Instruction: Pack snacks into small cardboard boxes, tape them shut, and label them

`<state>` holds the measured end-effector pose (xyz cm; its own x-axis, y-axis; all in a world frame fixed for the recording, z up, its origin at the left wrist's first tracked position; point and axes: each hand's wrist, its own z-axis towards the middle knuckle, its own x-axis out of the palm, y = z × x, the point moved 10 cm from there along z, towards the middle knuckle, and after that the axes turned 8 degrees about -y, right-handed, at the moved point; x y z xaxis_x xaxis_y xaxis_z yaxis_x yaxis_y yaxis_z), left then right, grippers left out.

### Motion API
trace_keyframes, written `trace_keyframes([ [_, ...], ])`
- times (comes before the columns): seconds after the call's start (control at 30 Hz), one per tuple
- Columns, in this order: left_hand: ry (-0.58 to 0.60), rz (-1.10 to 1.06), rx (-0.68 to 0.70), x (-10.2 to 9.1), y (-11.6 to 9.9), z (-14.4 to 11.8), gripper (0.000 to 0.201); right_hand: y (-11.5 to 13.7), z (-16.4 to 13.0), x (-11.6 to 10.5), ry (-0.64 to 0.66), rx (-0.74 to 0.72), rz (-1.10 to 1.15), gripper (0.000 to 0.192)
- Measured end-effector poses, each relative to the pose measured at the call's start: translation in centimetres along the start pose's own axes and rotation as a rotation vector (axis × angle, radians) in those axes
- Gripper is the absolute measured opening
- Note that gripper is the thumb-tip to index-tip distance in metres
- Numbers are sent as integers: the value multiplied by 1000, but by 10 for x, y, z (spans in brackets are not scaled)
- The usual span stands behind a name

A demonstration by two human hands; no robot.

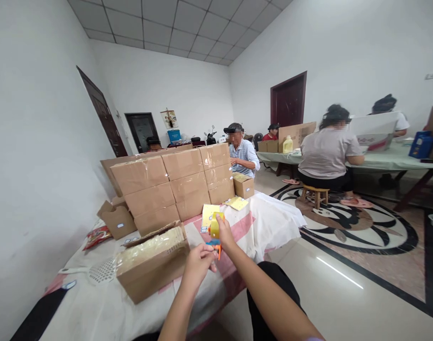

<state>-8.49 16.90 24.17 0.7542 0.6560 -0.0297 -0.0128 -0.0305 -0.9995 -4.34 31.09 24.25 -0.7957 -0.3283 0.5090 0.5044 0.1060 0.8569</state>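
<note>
Both forearms reach out over the near edge of the table (95, 308), which is covered with a white cloth bearing pink stripes. The left hand (198, 263) is curled, its fingers (209, 258) pinching the blue and orange lower end of a small tape dispenser (215, 234). The right hand (226, 234) comes in from the right and grips the yellow upper part of the same dispenser, thumb against its side, so both hands are clenched on it above the cloth, near the middle of the table's near right side. Just to the left of the left hand lies a cardboard box (152, 263), its top shiny with clear tape and one flap raised at the back. Left of that box, on the cloth, is a white mesh-patterned item (102, 271), too blurred to tell what it is. Beyond the hands a yellow card (207, 214) lies flat, and a second yellow sheet (236, 202) lies farther toward the right edge. At the left edge sit a red snack packet (97, 235) and a small open box (117, 220). Behind these, a stack of sealed boxes (177, 182) stands three high across the far part of the table, with one small box (243, 185) at its right end. Farther back, a seated person in a light shirt (243, 155) works behind the stack, and other people sit at a long table (379, 161) on the right.
</note>
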Motion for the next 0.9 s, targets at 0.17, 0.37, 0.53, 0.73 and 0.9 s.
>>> trace_keyframes([
  [0.17, -6, 27, -24, -1, 7, -4, 35, 3, 9, 0, 38, 18, 14, 47],
  [0.37, -38, 60, -58, -9, 9, -5, 32, -1, 9, 5, 52, 26, 1, 41],
  [0.53, -70, 95, -106, -15, 19, -15, 32, -6, 3, 9, 49, 84, -15, 36],
  [0.73, -90, 126, -164, -32, 45, -40, 33, -15, 7, 2, 44, 172, -55, 31],
  [0.9, -43, 117, -204, -34, 50, -44, 37, -12, 7, -3, 66, 147, -68, 34],
])
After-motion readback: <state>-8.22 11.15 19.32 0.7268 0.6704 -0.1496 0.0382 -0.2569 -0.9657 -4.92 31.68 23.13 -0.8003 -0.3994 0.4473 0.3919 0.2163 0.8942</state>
